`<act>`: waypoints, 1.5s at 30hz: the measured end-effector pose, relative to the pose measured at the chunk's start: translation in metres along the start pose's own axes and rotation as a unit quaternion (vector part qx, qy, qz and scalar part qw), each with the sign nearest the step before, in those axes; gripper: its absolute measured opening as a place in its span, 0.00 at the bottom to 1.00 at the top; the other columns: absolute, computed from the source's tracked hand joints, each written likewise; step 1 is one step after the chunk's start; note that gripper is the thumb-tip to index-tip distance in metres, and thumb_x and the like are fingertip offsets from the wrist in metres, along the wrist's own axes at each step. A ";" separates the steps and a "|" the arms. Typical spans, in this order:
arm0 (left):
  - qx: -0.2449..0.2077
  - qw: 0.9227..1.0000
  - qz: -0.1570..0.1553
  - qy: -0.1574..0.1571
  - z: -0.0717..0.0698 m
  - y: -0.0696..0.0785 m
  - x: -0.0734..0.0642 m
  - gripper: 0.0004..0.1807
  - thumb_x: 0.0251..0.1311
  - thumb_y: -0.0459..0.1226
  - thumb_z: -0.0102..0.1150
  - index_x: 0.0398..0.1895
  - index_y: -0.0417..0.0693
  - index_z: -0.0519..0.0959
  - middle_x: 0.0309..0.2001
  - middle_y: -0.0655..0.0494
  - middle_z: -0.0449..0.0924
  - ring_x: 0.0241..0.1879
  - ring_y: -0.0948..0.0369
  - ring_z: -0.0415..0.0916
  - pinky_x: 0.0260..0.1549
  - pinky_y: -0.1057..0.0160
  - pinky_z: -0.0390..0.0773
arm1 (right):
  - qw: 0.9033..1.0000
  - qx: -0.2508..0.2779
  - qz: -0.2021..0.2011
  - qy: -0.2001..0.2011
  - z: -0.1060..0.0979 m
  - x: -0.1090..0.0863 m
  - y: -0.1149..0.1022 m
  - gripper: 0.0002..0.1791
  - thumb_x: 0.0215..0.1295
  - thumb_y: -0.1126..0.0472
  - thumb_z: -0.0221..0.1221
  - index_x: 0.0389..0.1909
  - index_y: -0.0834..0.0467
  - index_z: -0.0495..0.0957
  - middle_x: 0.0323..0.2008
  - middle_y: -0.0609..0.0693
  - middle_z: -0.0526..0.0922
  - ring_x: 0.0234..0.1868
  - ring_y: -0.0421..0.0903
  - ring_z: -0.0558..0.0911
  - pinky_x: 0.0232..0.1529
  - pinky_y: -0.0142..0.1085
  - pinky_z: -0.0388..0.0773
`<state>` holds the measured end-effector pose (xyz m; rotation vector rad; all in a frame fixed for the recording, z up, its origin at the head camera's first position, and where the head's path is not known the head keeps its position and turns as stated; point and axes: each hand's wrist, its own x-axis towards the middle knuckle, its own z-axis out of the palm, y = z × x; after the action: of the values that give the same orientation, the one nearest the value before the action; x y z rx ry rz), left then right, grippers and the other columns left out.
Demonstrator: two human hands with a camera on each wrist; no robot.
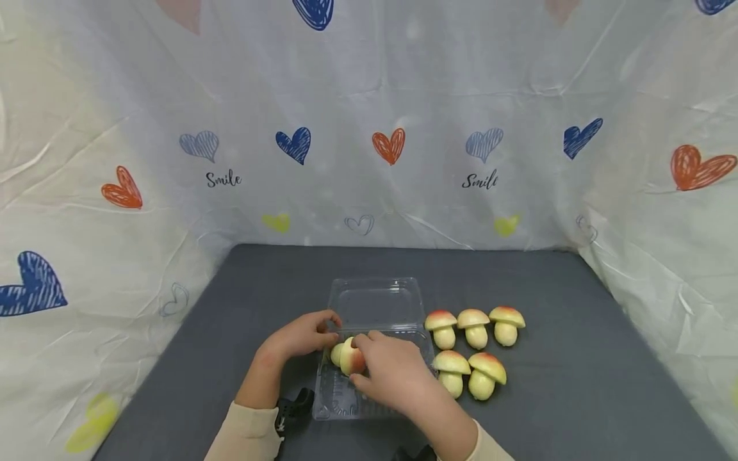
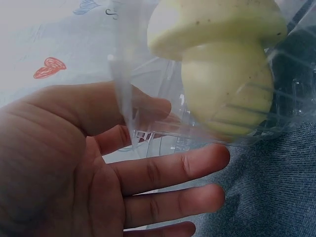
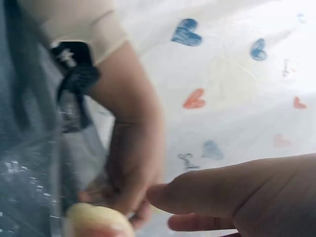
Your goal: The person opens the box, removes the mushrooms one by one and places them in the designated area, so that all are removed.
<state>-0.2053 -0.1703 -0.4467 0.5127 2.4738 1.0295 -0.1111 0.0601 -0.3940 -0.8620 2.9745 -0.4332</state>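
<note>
A clear plastic clamshell box [image 1: 346, 406] lies with its lid raised at the back. One pale yellow toy mushroom [image 1: 348, 356] lies on its side in the box's left part, its red-tinged cap toward the right. At the box's left edge, my left hand [image 1: 302, 334] pinches the thin plastic between thumb and index finger, while its other fingers [image 2: 173, 170] stretch out loosely. Over the box is my right hand [image 1: 394, 368], its thumb and fingers spread beside the mushroom cap. A gap shows between right thumb [image 3: 182, 195] and mushroom [image 3: 101, 222] in the right wrist view.
Several more toy mushrooms [image 1: 475, 326] stand in two rows to the right of the box, close to its wall. The dark grey tabletop [image 1: 576, 384] is bordered by a white cloth [image 1: 346, 77] printed with hearts.
</note>
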 end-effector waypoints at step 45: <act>0.005 1.000 -0.021 0.012 0.002 0.006 -0.003 0.14 0.75 0.40 0.58 0.59 0.50 0.77 0.40 0.54 0.82 0.35 0.55 0.78 0.34 0.53 0.77 | 0.998 0.033 -0.023 -0.052 0.031 0.015 0.014 0.27 0.56 0.61 0.69 0.58 0.51 0.78 0.26 0.43 0.75 0.23 0.40 0.72 0.20 0.37 0.69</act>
<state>-0.2008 -0.1669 -0.4428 0.4522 2.5005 1.0138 -0.1278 0.0553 -0.4268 -0.9170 2.8342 -0.4682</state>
